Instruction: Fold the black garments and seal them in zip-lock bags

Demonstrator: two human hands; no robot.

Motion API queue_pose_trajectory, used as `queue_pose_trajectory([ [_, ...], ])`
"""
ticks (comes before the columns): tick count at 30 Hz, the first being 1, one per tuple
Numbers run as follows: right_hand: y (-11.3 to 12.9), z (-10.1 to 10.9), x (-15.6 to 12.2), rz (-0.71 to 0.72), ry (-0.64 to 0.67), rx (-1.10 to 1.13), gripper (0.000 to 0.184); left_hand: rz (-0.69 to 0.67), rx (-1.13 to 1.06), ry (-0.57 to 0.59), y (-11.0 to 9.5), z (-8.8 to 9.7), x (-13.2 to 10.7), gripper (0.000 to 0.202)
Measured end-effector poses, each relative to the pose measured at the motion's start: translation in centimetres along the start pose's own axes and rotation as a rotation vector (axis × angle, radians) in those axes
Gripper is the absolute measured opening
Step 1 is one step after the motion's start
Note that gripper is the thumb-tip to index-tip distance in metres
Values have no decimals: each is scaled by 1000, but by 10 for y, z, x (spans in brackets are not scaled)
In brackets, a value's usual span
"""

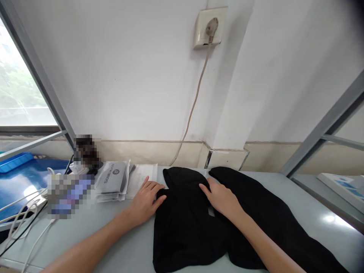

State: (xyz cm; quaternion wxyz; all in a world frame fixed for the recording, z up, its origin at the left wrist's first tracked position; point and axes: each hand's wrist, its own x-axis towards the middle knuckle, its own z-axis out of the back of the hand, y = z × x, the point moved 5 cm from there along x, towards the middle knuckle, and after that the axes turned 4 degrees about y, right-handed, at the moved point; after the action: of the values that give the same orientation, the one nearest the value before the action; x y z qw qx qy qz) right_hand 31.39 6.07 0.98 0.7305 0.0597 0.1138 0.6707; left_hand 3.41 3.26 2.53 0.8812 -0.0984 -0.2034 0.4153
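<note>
A black garment [184, 227] lies spread on the grey table [298, 204], its upper edge near the wall. My left hand [145, 199] rests flat at the garment's left edge, fingers stretched out and touching the cloth. My right hand [220, 197] lies flat on the middle of the garment, fingers extended toward its top. Neither hand holds anything.
A stack of flat plastic packets [112, 180] and white papers [142, 176] sits left of the garment. White cables [19, 216] trail over the table's left end by a blue tray [14, 161]. A cord [196, 94] hangs from a wall socket [210, 26]. Metal frame bars [327, 125] stand at right.
</note>
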Motion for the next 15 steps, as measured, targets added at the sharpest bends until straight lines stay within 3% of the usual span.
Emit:
queue_pose_trajectory([
  [6,6,-6,3,64,53,204,57,-114,-86,63,-10,1,-3,29],
  [10,2,-7,7,103,-53,274,19,-88,-138,77,-7,-1,-4,33],
  [15,6,-16,7,201,15,412,37,-43,-118,47,-6,2,-4,37],
])
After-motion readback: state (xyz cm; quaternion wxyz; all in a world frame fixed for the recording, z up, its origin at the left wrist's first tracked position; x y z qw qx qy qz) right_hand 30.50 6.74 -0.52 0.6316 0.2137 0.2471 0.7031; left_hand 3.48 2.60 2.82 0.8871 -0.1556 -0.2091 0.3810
